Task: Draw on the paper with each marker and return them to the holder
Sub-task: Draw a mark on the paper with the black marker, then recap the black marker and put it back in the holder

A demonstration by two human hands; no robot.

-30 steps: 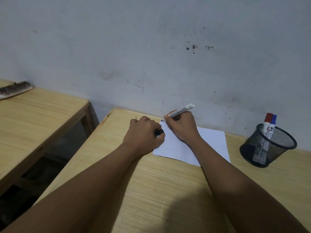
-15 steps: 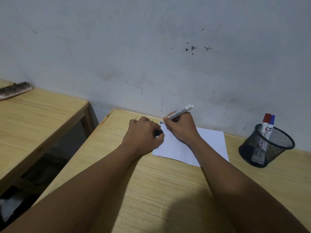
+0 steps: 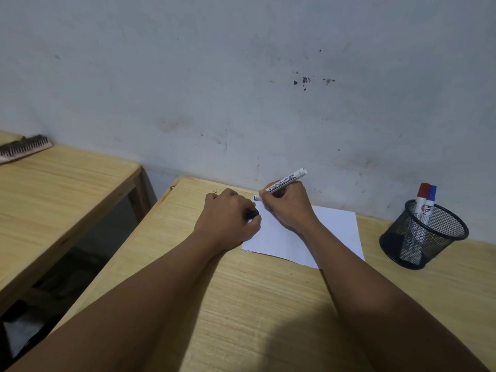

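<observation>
marker (image 3: 285, 182): white barrel, long axis slanting up-right, tip down-left at paper's far-left corner
right hand (image 3: 285, 208): grip closed round marker
left hand (image 3: 228, 218): fist enclosing black cap (image 3: 252, 214)
paper (image 3: 332, 232): flat white sheet on wooden counter (image 3: 241, 304)
holder (image 3: 426, 237): black mesh cup; two markers upright

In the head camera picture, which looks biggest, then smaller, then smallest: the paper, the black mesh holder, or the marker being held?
1. Paper, partly hidden by the hands.
2. Mesh holder.
3. Marker in the right hand, partly hidden by it.
</observation>
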